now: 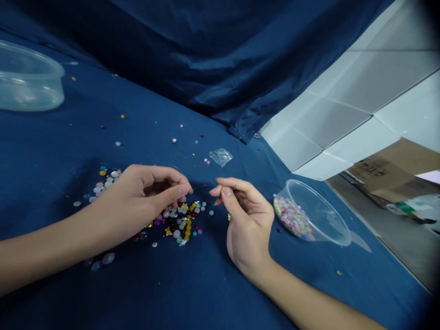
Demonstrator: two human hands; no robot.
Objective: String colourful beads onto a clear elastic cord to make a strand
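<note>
While the head view looks down on the work, the left hand (137, 199) is pinched closed, thumb against forefinger, on a thin dark needle or wire (200, 186), too fine to tell which, held out above the beads. Right across from it, the right hand (245, 220) is curled and partly open, its fingertips (225, 191) just beside that thin tip, and it has hold of nothing visible! Under both hands, a scatter of round multicoloured pearly beads (182, 224) spreads over a deep-blue cloth (44, 151). Next to the right hand, a clear plastic bowl (330, 215) lies tipped on its side, holding pastel beads (292, 217). Farther up, a small clear plastic bag (220, 156) lies on the cloth, a clear plastic tub (29, 78) sits at far left, and a brown cardboard box (392, 169) stands off to the right, past the cloth.
</note>
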